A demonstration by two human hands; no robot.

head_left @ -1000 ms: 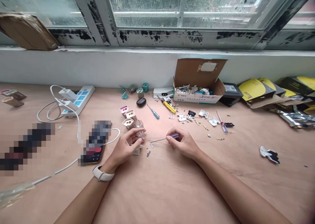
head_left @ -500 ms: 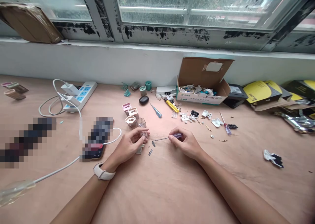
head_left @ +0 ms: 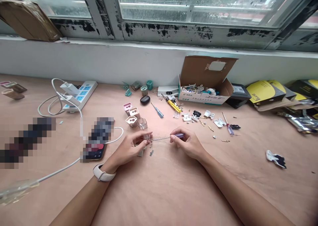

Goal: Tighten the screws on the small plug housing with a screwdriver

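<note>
My left hand (head_left: 131,145) pinches a small clear plastic piece (head_left: 147,137), which looks like a pencil sharpener insert; the fingers partly cover it. In my right hand (head_left: 185,140) is a screwdriver (head_left: 179,135) with a purple handle, its thin shaft pointing left and its tip at the clear piece. A small metal blade (head_left: 151,152) lies on the table below the tip, with a tiny screw-like bit close by. Under the left fingers a pale sharpener part (head_left: 140,152) is half hidden. Beyond that hand stand several two-hole sharpeners (head_left: 131,121) and a clear cover (head_left: 142,123).
A phone (head_left: 99,151) on a white cable lies left, near a power strip (head_left: 83,95). Behind are a blue screwdriver (head_left: 158,110), a yellow-handled tool (head_left: 173,106) and an open carton (head_left: 203,98) of parts. White parts (head_left: 219,122) and another screwdriver (head_left: 228,126) lie right.
A small metal blade was at the screwdriver's tip; now the tip meets the clear piece, and the blade no longer shows apart. The shaft has swung up a little.
</note>
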